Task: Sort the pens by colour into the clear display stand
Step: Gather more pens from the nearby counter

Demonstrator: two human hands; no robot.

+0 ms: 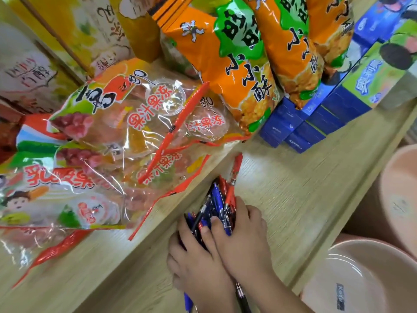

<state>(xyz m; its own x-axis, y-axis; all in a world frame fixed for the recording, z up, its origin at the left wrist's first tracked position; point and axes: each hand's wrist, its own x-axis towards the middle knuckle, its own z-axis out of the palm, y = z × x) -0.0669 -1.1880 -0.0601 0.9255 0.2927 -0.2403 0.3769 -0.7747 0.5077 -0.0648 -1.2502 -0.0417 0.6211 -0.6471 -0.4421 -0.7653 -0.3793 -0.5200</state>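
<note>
A heap of blue, black and red pens [216,204] lies on the lower wooden shelf [293,188], against the step up to the higher shelf. My left hand [196,263] and my right hand [239,236] lie side by side on the near end of the heap, fingers curled round a bundle of pens. A red pen [237,164] sticks out at the far end. One blue pen [188,301] and one black pen [242,299] poke out under my wrists. No clear display stand is in view.
Clear jelly snack bags [126,136] sprawl over the higher shelf at left. Orange snack bags [237,71] and blue biscuit boxes [316,118] stand behind. Pink plastic basins [365,274] are stacked at the lower right, past the shelf edge.
</note>
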